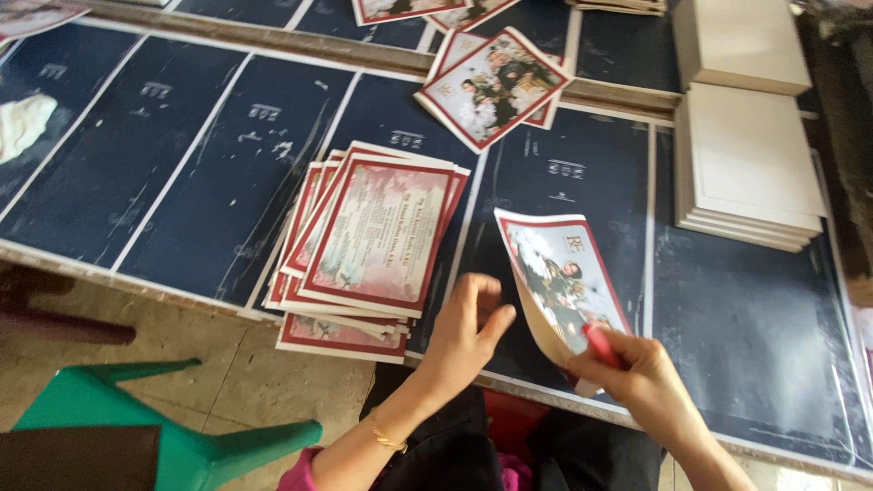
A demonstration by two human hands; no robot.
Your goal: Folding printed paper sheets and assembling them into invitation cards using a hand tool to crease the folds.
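Observation:
My right hand [637, 373] grips the lower corner of a red-bordered printed card [556, 273] and a small red object pressed against it, lifting the card off the dark worktable [182, 173]. My left hand [466, 323] hovers just left of that card, fingers loosely curled, holding nothing, close to the lower right corner of a fanned stack of red-bordered cards [368, 241]. The held card curls upward, its picture side facing me.
A second small pile of picture cards [491, 86] lies farther back. Two stacks of plain cream boards [750, 164] stand at the right. A green plastic stool [173, 436] is below the table's near edge at left. A white cloth [23, 123] lies far left.

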